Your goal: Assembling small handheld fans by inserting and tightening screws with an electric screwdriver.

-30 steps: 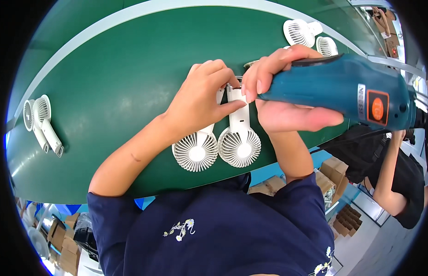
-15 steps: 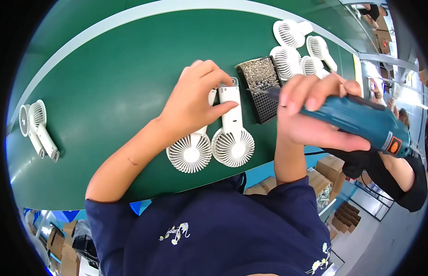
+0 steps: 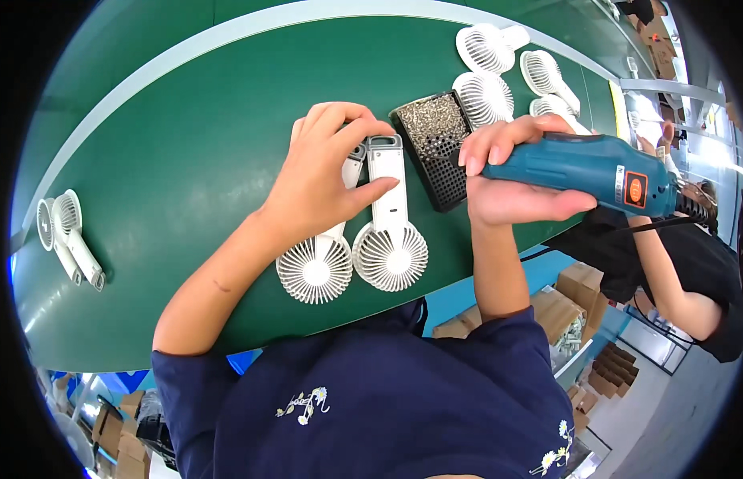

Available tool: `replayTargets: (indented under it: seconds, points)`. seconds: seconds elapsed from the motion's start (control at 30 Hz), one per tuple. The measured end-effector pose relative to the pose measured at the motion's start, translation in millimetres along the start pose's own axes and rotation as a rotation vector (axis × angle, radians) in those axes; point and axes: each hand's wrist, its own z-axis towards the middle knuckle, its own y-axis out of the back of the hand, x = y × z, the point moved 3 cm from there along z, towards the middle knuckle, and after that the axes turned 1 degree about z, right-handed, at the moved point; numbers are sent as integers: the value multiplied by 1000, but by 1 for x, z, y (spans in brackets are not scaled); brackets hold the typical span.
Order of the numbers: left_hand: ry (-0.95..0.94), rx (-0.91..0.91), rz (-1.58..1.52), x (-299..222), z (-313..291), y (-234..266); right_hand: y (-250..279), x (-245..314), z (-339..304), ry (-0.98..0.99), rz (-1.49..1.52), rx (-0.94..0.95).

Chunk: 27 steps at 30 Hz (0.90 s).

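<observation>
Two white handheld fans lie side by side on the green table, grille ends toward me. My left hand (image 3: pixel 324 164) is closed over their handles, its thumb on the right fan (image 3: pixel 391 257) and its index finger by that handle's end. The left fan (image 3: pixel 315 271) has part of its handle hidden under the hand. Wrapped in my right hand (image 3: pixel 507 203) is a teal electric screwdriver (image 3: pixel 575 169), held nearly level and pointing left. Its front end is over the black perforated screw tray (image 3: pixel 414 152), which holds many small screws; the bit is hard to make out.
More white fans (image 3: pixel 485 97) stand beyond the screw tray at the far right. Two others (image 3: pixel 68 217) lie at the table's left. A cable (image 3: pixel 659 224) trails from the screwdriver. At right, a person in black (image 3: pixel 667 275) works near cardboard boxes (image 3: pixel 580 287).
My right hand has brought the screwdriver slightly left, levelling it over the screw tray. My left hand stays at the two fans, while the view has shifted a little.
</observation>
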Motion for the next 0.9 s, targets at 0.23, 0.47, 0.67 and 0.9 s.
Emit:
replayTargets:
  seconds: [0.23,0.47,0.67,0.9]
  points:
    - [-7,9,6,-2,0,-1,-1,1,-1,8,-8,-10]
    - [-107,-49,-9,-15,0,4,-12,25,5,17,105,54]
    - [-157,-32,-83,-23,-2,0,-37,49,10,-40,285,187]
    - [-164,-19,-124,-18,-5,-1,-42,36,6,-127,316,265]
